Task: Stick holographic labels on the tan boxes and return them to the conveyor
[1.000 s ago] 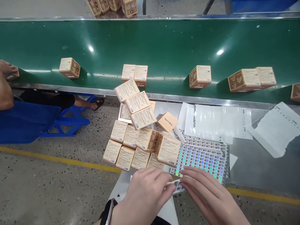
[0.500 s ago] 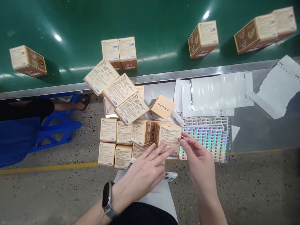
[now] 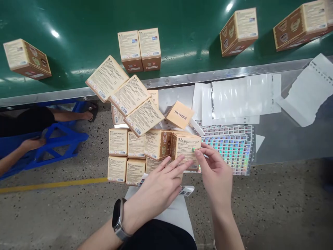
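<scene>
My right hand presses a small shiny sticker with its fingertips onto the face of a tan carton at the right end of a cluster of cartons. My left hand, with a watch on the wrist, lies flat, fingers spread, touching the lower edge of that same carton. A strip of stickers lies under the left hand on a white surface. A sheet of holographic stickers lies just right of the carton.
Several tan cartons are stacked on a steel shelf beside a green conveyor belt carrying more cartons. White backing sheets lie on the shelf. Another person's hand rests on a blue stool at left.
My right hand has moved from the sticker strip up to the carton and pressed a sticker on it. My left hand followed to the carton's edge. The view tilted down.
</scene>
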Demonstrator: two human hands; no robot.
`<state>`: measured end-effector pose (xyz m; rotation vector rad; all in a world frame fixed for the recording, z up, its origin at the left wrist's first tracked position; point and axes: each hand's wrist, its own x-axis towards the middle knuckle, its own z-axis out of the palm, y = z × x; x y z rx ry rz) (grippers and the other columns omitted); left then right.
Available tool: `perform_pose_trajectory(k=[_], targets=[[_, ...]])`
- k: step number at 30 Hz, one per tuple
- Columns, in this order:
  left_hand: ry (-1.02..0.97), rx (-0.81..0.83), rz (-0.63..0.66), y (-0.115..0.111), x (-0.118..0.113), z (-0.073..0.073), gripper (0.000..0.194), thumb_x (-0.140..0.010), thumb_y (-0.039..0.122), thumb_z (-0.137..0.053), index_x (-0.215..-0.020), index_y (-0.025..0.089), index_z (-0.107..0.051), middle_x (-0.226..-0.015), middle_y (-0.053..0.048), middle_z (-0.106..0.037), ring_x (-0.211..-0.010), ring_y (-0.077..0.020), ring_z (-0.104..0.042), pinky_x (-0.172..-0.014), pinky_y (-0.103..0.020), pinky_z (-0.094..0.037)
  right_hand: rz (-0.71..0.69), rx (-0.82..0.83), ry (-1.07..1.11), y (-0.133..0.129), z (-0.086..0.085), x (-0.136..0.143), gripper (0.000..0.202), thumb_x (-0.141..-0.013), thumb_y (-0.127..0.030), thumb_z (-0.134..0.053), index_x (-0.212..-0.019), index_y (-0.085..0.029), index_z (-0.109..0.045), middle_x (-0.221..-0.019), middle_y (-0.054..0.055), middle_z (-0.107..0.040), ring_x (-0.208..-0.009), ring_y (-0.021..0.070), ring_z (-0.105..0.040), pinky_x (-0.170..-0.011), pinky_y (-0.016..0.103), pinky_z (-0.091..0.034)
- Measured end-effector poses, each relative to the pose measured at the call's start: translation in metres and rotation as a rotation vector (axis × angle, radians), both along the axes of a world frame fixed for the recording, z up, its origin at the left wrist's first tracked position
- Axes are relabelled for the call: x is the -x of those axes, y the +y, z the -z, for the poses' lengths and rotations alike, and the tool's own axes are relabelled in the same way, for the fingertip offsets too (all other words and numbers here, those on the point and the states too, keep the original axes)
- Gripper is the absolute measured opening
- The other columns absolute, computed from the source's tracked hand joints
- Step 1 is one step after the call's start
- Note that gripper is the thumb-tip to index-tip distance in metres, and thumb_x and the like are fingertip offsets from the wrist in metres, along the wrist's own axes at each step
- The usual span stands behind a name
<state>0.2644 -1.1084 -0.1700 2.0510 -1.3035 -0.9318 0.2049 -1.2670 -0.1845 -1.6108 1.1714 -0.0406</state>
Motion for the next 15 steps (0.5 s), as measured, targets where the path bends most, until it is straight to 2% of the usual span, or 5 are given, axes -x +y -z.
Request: perform_pose_trajectory(k=[5,7,11,13,15], targets=[[0.008,0.003,-0.009,0.0,0.0,0.002,0.021,-0.096,0.017,-0.053,-0.08,0.016,-0.067,-0.158,-0.004,-0.036,-0.15,-0.0227,-0.026,-0.123,-0.044,-0.029,-0.104,0.278,0.0,0.014,0.002,-0.003,0.025,-0.086,-0.045,-0.065,-0.083,-0.02,-0.066,-0.115,0.013,-0.068,-0.102,0.0268,-0.067,-0.087,0.045,-0.056],[0.012,0.01,-0.019,0.0,0.001,0.003,0.021,-0.096,0.017,-0.053,-0.08,0.015,-0.067,-0.159,-0.004,-0.035,-0.15,-0.0228,-0.025,-0.123,-0.044,-0.029,-0.082,0.347,-0.011,0.017,0.005,-0.006,0.024,-0.086,-0.044,-0.066,-0.089,-0.021,-0.063,-0.114,0.013,-0.067,-0.102,0.0255,-0.067,-0.087,0.043,-0.057],[0.039,0.017,-0.015,0.0,0.002,0.005,0.019,-0.096,0.016,-0.054,-0.081,0.016,-0.066,-0.16,0.0,-0.031,-0.15,-0.0209,-0.024,-0.124,-0.042,-0.027,0.102,0.185,-0.009,0.001,0.011,-0.008,0.046,-0.084,-0.051,-0.067,-0.115,-0.022,-0.05,-0.121,0.014,-0.063,-0.083,0.0209,-0.071,-0.075,0.039,-0.061],[0.058,0.024,-0.017,0.001,0.001,0.007,0.02,-0.095,0.015,-0.054,-0.08,0.017,-0.066,-0.161,0.001,-0.029,-0.15,-0.0203,-0.023,-0.125,-0.042,-0.025,-0.034,0.148,-0.047,-0.019,0.009,-0.007,0.046,-0.088,-0.053,-0.059,-0.122,-0.022,-0.049,-0.122,0.014,-0.063,-0.087,0.0228,-0.072,-0.076,0.041,-0.062],[0.087,0.042,-0.026,0.002,0.0,0.008,0.02,-0.095,0.015,-0.055,-0.079,0.017,-0.067,-0.161,0.0,-0.029,-0.15,-0.0203,-0.023,-0.125,-0.041,-0.023,-0.42,0.171,-0.085,-0.039,0.005,-0.005,0.056,-0.088,-0.05,-0.061,-0.136,-0.027,-0.044,-0.136,0.014,-0.058,-0.109,0.0286,-0.067,-0.088,0.046,-0.06]])
